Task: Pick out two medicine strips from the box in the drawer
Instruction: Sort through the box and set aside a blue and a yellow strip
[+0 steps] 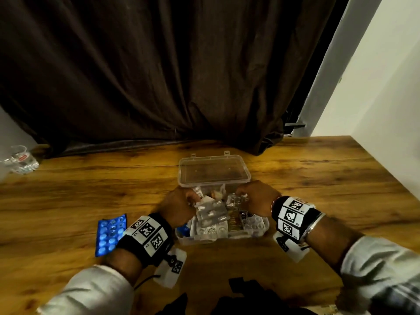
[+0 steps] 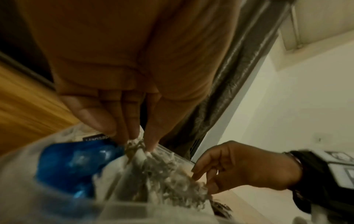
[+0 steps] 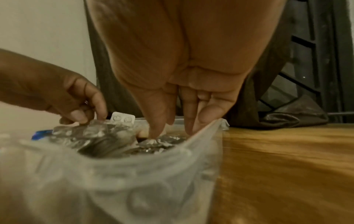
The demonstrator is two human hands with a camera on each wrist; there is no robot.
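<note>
A clear plastic box stands on the wooden table with its lid folded back, filled with several medicine strips. My left hand reaches in at the left and pinches the top edge of a silver strip, which is tilted up. My right hand reaches down into the right side with fairly straight fingers; its thumb tip touches crumpled foil strips. A blue strip lies on the table left of the box.
Another blue strip sits in the box's left end. A small glass stands at the table's far left. A dark curtain hangs behind the table, a white wall to the right. Dark cloth lies at the near edge.
</note>
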